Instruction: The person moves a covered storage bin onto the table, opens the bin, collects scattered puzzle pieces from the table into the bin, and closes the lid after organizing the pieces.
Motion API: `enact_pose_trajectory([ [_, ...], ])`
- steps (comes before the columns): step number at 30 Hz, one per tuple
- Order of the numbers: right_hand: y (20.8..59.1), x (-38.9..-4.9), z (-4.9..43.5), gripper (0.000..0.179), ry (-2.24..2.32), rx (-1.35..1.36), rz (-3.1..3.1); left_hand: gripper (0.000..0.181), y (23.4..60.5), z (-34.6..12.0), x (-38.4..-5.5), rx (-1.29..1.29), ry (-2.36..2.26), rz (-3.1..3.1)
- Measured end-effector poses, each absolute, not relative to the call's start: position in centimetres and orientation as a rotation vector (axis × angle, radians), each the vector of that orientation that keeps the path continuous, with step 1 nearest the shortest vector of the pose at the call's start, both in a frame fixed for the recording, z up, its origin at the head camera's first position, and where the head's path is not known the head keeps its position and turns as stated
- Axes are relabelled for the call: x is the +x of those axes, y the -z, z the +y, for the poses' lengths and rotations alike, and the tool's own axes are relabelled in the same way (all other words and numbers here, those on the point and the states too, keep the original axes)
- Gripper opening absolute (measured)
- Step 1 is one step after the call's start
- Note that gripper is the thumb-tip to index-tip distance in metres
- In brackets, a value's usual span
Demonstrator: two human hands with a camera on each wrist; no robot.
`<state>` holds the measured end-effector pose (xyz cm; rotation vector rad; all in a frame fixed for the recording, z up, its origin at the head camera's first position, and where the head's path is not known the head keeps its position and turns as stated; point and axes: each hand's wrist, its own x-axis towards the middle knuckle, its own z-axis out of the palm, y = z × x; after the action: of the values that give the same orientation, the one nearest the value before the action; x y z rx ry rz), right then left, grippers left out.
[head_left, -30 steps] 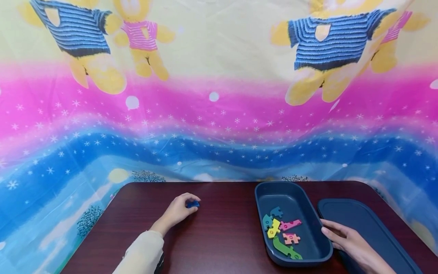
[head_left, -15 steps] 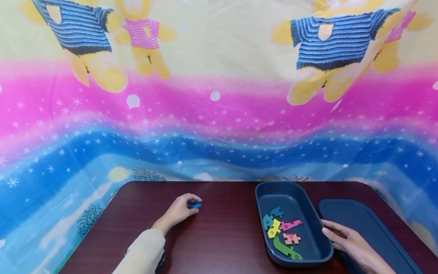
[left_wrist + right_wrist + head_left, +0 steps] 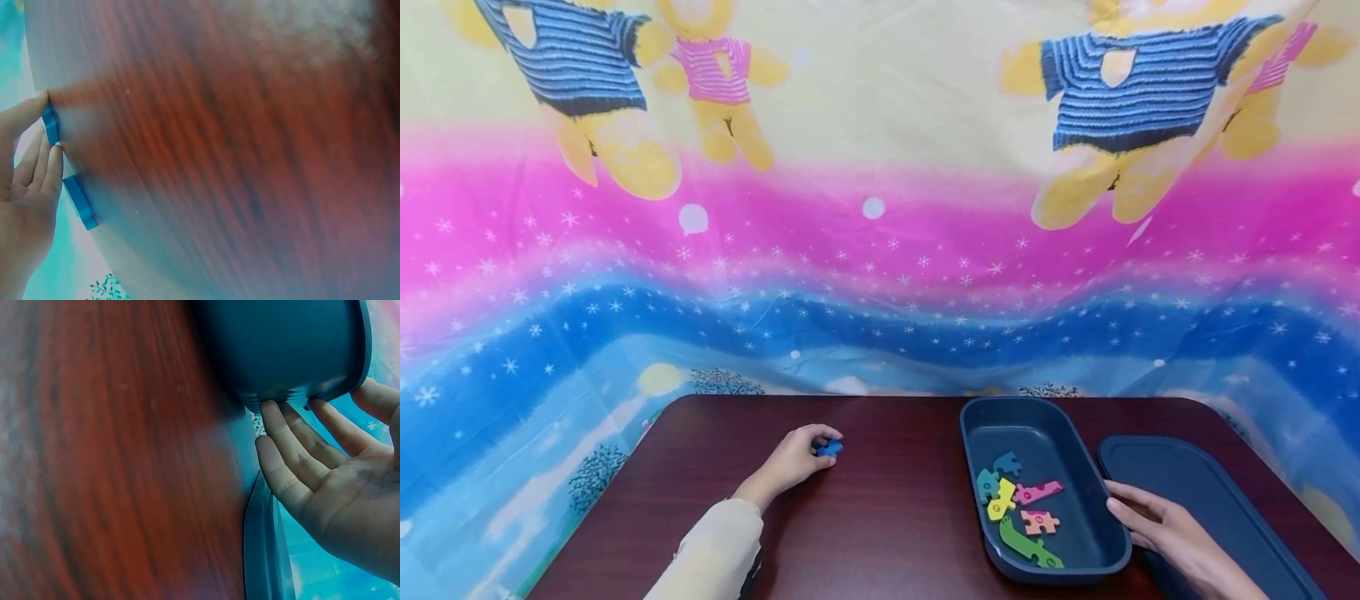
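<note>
My left hand (image 3: 796,457) is low over the table's left half, pinching a small blue puzzle piece (image 3: 830,448) between thumb and fingertips. In the left wrist view that piece (image 3: 50,125) spans from the thumb to the fingers, and a second blue piece (image 3: 81,203) lies just past the fingers on the table. A dark blue rectangular box (image 3: 1086,546) stands to the right. Against its right wall rests my right hand (image 3: 1165,525), thumb at the rim. The right wrist view shows this hand's (image 3: 350,481) fingers fairly straight, tips touching the outer wall.
Inside the box lie several puzzle pieces: teal, yellow (image 3: 1001,500), pink (image 3: 1037,492), salmon (image 3: 1039,522) and green (image 3: 1030,546). The box's flat lid (image 3: 1217,508) is on the table (image 3: 880,517) under the right forearm. A printed curtain (image 3: 880,275) hangs behind the table's far edge.
The blue piece at my left fingertips has turned slightly and shows more of itself; the left hand has shifted a little to the right. My right hand and the box stay put.
</note>
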<state>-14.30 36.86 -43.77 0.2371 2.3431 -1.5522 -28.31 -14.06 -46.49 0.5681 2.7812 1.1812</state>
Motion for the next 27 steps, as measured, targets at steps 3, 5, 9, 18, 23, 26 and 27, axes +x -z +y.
enact_pose_trajectory([
  [3, 43.72, -14.26, 36.91, 0.076, 1.557, 0.239, 2.34, 0.033, 46.42, -13.98, -28.25, 0.575, -1.187, 2.777],
  [5, 43.73, -14.25, 36.94, 0.076, 1.565, 0.24, 2.335, 0.033, 46.4, -13.95, -28.19, 0.583, -1.188, 2.779],
  [9, 43.73, -14.3, 36.91, 0.076, 1.57, 0.244, 2.329, 0.029, 46.33, -13.95, -28.02, 0.599, -1.188, 2.807],
  [18, 43.45, -14.38, 36.67, 0.081, 1.546, 0.288, 2.353, 0.022, 46.24, -13.97, -28.03, 0.586, -1.259, 2.834],
  [23, 43.46, -14.31, 36.54, 0.078, 1.552, 0.268, 2.35, 0.023, 46.35, -13.97, -28.0, 0.577, -1.252, 2.824],
  [26, 43.52, -14.22, 36.47, 0.077, 1.553, 0.268, 2.353, 0.024, 46.29, -13.82, -27.91, 0.589, -1.259, 2.805],
  [27, 43.52, -14.19, 36.46, 0.077, 1.553, 0.271, 2.354, 0.025, 46.26, -13.75, -27.88, 0.597, -1.257, 2.802],
])
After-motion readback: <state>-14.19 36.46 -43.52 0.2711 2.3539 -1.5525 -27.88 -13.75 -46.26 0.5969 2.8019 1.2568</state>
